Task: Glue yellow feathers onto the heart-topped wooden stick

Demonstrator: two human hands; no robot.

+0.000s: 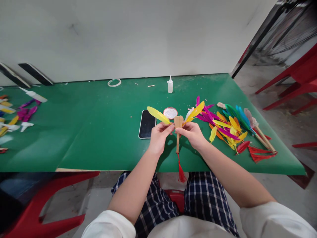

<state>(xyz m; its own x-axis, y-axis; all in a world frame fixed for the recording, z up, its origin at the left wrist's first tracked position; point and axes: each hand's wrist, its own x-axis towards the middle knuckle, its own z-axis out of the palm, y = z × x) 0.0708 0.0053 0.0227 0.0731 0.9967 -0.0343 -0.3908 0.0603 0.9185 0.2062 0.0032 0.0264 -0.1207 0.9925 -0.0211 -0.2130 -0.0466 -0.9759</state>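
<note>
My left hand [158, 136] pinches the quill end of a yellow feather [157, 115] that points up and left. My right hand [192, 134] pinches a second yellow feather [195, 111] pointing up and right, together with a small wooden fan handle [178, 127]. The handle stands upright between both hands, and a red tassel [181, 171] hangs from its lower end over the table's front edge. Both feathers meet at the handle's wide top.
On the green table [99, 132] lie a black phone [147, 124], a round red-rimmed dish of white glue [170, 112], a white glue bottle [170, 85] and a white ring [114, 82]. A pile of coloured feathers [228, 124] lies to the right, with more feathers [15, 114] far left. Red chairs [294, 82] stand around.
</note>
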